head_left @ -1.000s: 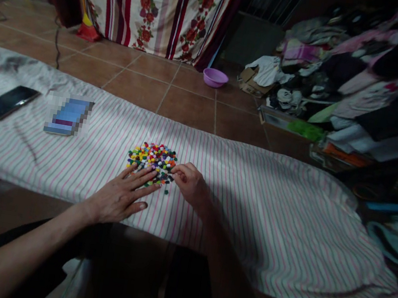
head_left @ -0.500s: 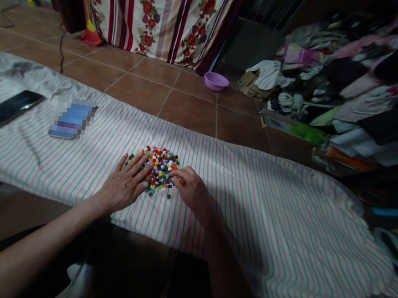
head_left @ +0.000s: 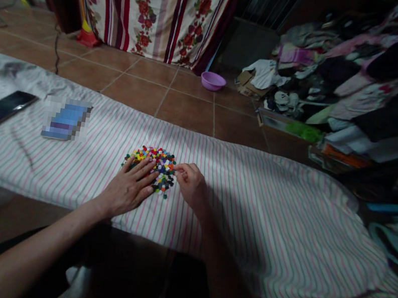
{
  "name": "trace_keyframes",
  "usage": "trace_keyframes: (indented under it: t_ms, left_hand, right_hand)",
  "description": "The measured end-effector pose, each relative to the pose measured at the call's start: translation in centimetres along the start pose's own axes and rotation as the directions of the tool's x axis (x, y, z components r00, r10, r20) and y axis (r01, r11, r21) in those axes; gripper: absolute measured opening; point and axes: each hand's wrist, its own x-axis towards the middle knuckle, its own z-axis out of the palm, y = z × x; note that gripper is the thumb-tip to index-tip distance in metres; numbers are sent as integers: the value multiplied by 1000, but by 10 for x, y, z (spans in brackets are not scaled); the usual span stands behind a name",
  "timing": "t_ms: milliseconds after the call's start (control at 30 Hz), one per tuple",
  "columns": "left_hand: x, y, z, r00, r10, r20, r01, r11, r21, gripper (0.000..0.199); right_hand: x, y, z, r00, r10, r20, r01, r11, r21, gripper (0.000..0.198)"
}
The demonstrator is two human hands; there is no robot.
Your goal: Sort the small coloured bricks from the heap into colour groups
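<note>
Left fingers (head_left: 145,169) spread palm-down, right fingers (head_left: 184,168) curled.

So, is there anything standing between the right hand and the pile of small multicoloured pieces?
Nothing visible does: the right hand is at the right edge of the pile of small multicoloured pieces. The left hand covers some, farther left.

One left hand (head_left: 127,190) and one right hand (head_left: 192,186) are shown; around the left, countless small pieces (head_left: 166,170); farther left, two phones (head_left: 1,110); beyond the right, one basin (head_left: 213,82).
</note>
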Motion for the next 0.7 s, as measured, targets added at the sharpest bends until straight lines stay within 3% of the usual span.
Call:
trace_keyframes:
  t_ms: [433, 700]
  left_hand:
    - [10, -1, 4, 999, -23, 26, 24, 998, -53, 47]
    - [19, 5, 3, 999, -38, -20, 36, 997, -75, 42]
  right_hand:
    - [15, -2, 16, 1000, 10, 29, -8, 998, -60, 21]
    - [18, -9, 15, 998, -15, 57, 20, 996, -83, 16]
